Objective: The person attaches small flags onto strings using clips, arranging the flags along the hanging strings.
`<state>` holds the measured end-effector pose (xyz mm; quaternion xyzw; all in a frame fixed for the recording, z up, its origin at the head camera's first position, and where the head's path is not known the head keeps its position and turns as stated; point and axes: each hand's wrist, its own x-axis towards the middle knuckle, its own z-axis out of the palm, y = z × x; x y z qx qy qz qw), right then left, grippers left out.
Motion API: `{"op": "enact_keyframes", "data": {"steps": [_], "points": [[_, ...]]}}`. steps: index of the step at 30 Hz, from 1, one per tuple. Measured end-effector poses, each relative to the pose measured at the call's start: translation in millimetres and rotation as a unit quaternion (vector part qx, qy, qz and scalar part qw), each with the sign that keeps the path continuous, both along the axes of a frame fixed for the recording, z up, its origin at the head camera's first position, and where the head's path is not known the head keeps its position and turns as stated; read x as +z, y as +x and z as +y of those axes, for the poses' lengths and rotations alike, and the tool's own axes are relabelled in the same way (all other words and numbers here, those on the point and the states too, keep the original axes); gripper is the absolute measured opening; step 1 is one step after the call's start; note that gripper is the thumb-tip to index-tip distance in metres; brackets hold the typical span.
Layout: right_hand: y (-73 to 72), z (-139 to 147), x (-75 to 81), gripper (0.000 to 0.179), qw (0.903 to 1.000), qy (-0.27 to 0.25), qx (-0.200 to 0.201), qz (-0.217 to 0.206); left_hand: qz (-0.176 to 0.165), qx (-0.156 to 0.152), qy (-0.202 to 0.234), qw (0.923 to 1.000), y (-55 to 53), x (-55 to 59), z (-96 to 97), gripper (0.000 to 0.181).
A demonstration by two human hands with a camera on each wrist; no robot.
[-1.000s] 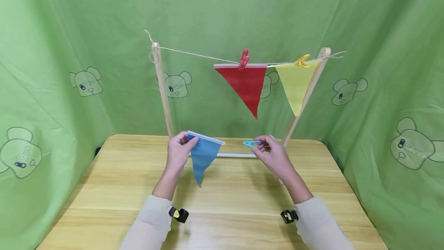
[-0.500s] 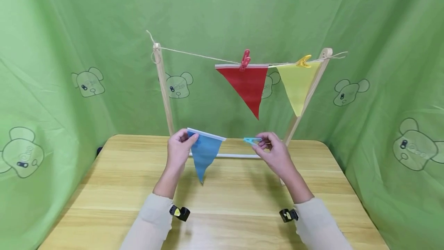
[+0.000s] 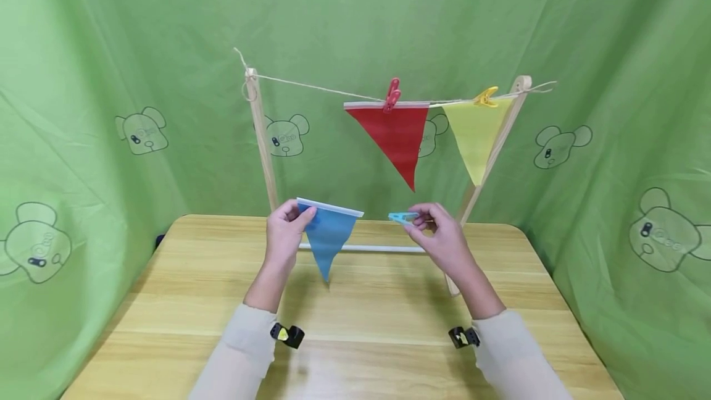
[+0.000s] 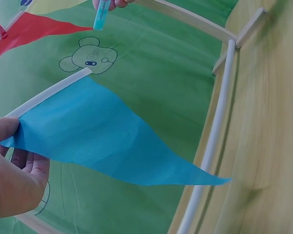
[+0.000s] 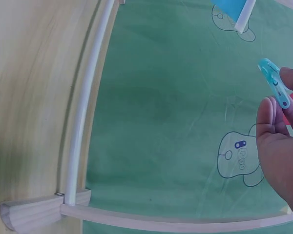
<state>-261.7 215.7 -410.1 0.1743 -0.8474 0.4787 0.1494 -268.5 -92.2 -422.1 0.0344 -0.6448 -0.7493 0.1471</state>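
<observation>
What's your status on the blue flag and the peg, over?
Left hand pinching the blue triangular cloth flag at its corner. Right hand pinching the light-blue plastic clothes peg. Both above the table, below the string line; nothing between.

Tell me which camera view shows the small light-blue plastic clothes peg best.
Right wrist view: the small light-blue plastic clothes peg appears closest, pinched by the right hand. The head view shows it small; the left wrist view catches only its tip at the top edge.

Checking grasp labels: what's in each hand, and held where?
Left hand pinches the blue flag at its top left corner. Right hand pinches the blue clothespin at its handle end.
</observation>
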Motion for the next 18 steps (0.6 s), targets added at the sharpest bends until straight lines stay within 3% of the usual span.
{"op": "enact_keyframes", "data": {"steps": [18], "points": [[-4.1,-2.7,22.9,0.034,0.9998,0.021,-0.002,0.002,0.019,0.003,0.014,0.9997,-6.2,18.3,-5.8,0.011]]}}
